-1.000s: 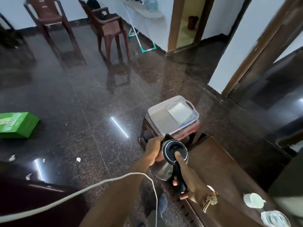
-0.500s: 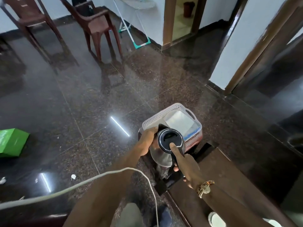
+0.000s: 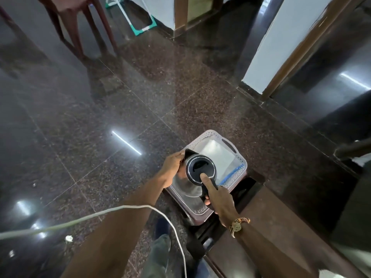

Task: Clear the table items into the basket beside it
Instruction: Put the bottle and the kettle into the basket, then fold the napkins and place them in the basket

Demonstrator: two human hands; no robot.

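Note:
A steel electric kettle [image 3: 185, 182] with a black lid hangs upright over the near half of the white perforated basket [image 3: 228, 144]. My right hand [image 3: 217, 199] grips its black handle, thumb pressed on the lid. My left hand [image 3: 173, 164] holds the kettle's body beside the spout. The basket stands on a low brown stool, just beyond the end of the dark wooden table [image 3: 277, 227]. A flat white item [image 3: 217, 155] lies inside the basket's far half. Whether the kettle's base touches the basket floor is hidden.
A white cable [image 3: 100, 214] runs across my left forearm. My feet stand on the polished dark granite floor [image 3: 120, 97] left of the table. Brown plastic chair legs [image 3: 80, 35] stand far left, and a white wall with a wooden door frame [image 3: 281, 63] at the right.
Both hands have carried the kettle away from the table end and forward over the basket, lower than before. My view has tilted down and closer.

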